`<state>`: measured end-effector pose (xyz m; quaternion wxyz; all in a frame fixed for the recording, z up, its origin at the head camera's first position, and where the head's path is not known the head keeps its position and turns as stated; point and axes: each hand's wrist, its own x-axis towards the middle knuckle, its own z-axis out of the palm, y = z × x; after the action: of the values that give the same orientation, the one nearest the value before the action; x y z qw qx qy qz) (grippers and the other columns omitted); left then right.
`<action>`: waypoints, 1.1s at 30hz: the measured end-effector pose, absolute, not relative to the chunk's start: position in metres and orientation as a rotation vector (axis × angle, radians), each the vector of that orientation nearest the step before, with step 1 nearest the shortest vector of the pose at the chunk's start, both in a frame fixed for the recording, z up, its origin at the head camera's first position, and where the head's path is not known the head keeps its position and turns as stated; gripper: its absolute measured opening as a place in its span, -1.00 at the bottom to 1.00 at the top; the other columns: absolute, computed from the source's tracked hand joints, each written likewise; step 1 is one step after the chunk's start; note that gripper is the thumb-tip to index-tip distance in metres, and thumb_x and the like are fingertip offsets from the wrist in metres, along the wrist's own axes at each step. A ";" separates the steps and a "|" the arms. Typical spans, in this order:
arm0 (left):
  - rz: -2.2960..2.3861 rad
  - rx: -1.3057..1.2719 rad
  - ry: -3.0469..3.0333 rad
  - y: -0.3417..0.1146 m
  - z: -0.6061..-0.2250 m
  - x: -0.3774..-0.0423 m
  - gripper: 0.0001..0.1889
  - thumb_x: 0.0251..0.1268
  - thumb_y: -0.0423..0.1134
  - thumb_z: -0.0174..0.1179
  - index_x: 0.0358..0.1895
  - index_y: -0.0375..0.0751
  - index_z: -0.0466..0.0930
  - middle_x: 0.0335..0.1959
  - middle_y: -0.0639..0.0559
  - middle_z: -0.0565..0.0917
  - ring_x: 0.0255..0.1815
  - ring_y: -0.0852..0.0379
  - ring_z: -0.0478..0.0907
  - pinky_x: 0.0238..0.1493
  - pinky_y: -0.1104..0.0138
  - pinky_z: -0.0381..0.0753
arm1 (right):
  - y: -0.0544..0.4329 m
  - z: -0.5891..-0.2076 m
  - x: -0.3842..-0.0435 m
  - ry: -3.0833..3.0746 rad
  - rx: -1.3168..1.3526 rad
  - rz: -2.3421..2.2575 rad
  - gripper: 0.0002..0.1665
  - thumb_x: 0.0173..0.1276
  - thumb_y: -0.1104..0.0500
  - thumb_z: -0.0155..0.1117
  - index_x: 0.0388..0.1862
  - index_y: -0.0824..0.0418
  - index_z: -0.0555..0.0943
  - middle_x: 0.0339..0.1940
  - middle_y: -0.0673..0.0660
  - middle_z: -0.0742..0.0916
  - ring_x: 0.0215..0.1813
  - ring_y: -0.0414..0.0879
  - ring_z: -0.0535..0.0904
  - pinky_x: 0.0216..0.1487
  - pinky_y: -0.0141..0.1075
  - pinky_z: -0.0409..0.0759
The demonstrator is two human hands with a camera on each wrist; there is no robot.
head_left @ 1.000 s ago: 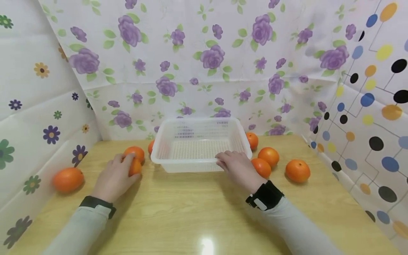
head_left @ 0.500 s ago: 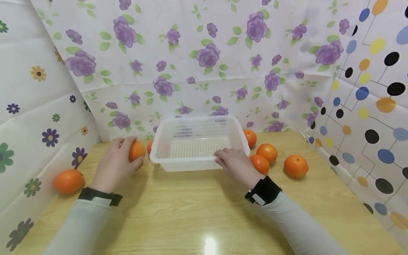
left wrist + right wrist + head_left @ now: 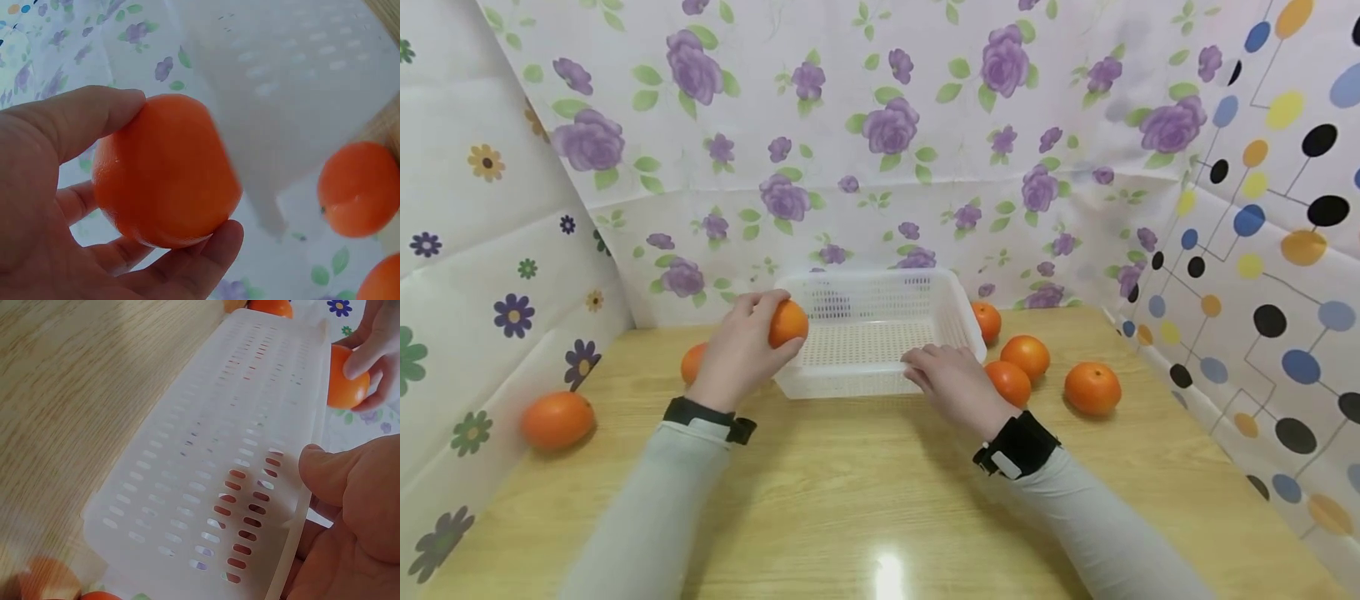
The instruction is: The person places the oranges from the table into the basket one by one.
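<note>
The left hand (image 3: 739, 348) is gripping a fruit (image 3: 791, 323) in its fingers, at nine o'clock on the basket (image 3: 842, 384); the right hand (image 3: 957, 387) is pinching the basket at five. The fruit is looking firm, slightly slippery, probably suiting a broad middle hold.

I see a purple-rose sheet (image 3: 857, 158) behind the wood-grain desk (image 3: 842, 483), a daisy-print sheet (image 3: 467, 300) left, a polka-dot sheet (image 3: 1247, 275) right.
</note>
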<state>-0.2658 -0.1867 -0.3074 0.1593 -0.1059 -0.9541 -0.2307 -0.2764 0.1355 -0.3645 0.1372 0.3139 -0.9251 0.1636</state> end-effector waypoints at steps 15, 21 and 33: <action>-0.545 -0.392 -2.807 -0.164 -0.325 -0.292 -0.33 0.54 -0.07 0.40 0.63 -0.02 0.44 0.43 -0.44 0.43 0.12 -0.42 0.62 0.18 -0.25 0.67 | 0.136 -0.364 -0.278 -2.676 0.897 0.488 -0.69 0.75 0.09 0.27 0.27 0.21 0.73 0.14 0.13 0.83 0.19 0.12 0.74 0.23 0.08 0.56; -0.461 -0.425 -2.833 -0.161 -0.331 -0.295 -0.43 0.53 -0.11 0.42 0.55 0.07 0.59 0.46 -0.46 0.42 0.22 -0.45 0.58 0.19 -0.27 0.66 | 0.134 -0.366 -0.277 -2.677 0.917 0.497 -0.68 0.75 0.09 0.27 0.28 0.22 0.73 0.13 0.13 0.83 0.18 0.13 0.74 0.22 0.08 0.56; -0.388 -0.471 -2.997 -0.149 -0.322 -0.320 -0.46 0.44 -0.19 0.49 0.45 0.03 0.65 0.29 -0.37 0.54 -0.03 -0.28 0.60 0.05 -0.07 0.65 | 0.137 -0.365 -0.278 -2.695 0.908 0.439 -0.67 0.78 0.06 0.21 0.28 0.20 0.73 0.08 0.11 0.82 0.12 0.09 0.74 0.16 0.07 0.58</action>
<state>-0.3199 -0.1489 -0.3223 0.0416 -0.1540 -0.9790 -0.1268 -0.2785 0.1374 -0.3646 0.1316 0.3128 -0.9284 0.1514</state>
